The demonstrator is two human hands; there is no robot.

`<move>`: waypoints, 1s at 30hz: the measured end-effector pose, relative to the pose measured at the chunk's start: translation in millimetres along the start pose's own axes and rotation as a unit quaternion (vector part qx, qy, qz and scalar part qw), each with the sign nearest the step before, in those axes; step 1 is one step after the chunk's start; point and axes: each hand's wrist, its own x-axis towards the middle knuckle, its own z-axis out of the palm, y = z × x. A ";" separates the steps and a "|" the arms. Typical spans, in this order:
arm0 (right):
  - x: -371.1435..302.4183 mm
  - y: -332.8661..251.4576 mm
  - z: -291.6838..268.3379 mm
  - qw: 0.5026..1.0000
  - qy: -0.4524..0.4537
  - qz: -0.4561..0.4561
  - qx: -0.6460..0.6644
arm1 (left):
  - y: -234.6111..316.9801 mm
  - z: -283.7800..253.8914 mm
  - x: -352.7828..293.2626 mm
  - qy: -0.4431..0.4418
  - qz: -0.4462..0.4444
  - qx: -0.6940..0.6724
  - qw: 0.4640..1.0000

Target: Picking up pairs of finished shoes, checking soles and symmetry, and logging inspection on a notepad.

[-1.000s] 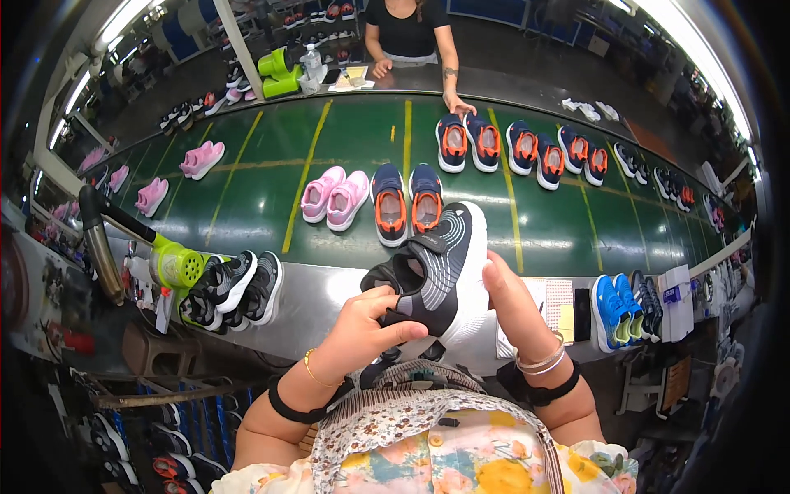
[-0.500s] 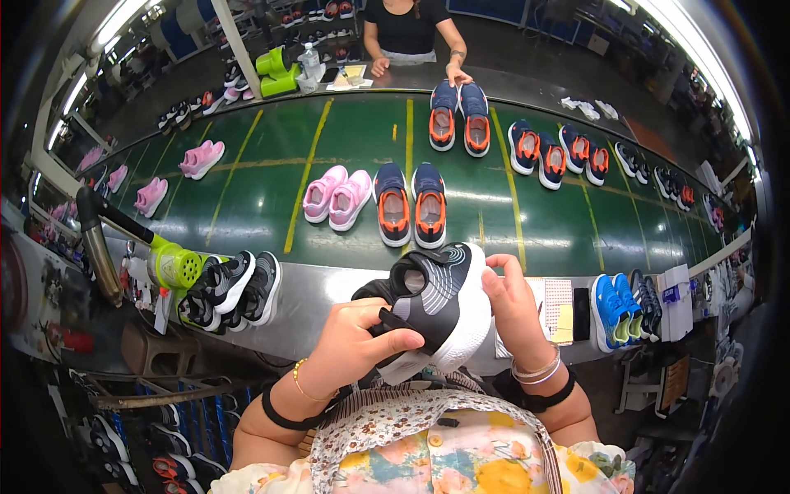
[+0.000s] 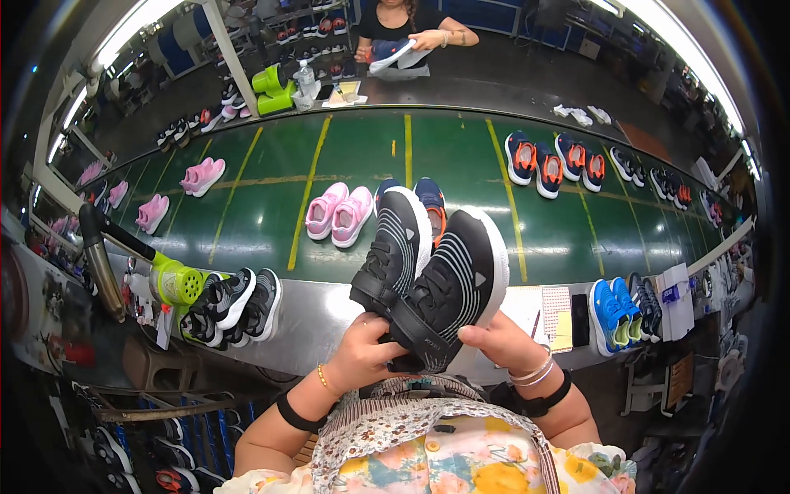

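Brightly lit indoors by long ceiling tube lights (image 3: 123, 29) along the upper left and upper right (image 3: 691, 58). Soft white glare on the green conveyor belt (image 3: 461, 156) and on its metal edge (image 3: 329, 309). Strong fisheye bending toward the rim, with black corners. Sharp in the middle, dimmer and murkier at lower left. Only faint shadows under the shoes.

Both hands hold a pair of black shoes with white stripes (image 3: 428, 280) side by side, soles up, toes pointing away: the left hand (image 3: 366, 350) grips the heels, the right hand (image 3: 502, 342) supports them from the right. Just beyond the shoes, on the green surface (image 3: 362, 156), lies a pink pair (image 3: 339, 214); left of the shoes sits a black-and-white pair (image 3: 234, 305).
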 end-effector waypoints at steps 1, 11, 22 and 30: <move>-0.2 -3.0 4.8 0.998 -0.009 0.031 -0.044 | -1.6 4.0 -4.4 0.004 0.002 0.001 1.000; 5.1 8.5 11.8 0.986 -0.018 -0.046 -0.157 | -3.6 19.3 -27.7 0.034 -0.008 0.023 0.999; 5.1 17.2 13.9 0.966 -0.032 -0.041 -0.254 | -7.4 18.1 -42.2 0.050 -0.007 0.029 0.998; 5.9 24.9 20.7 0.972 -0.030 -0.041 -0.228 | -8.6 11.7 -48.3 0.052 0.005 0.046 0.998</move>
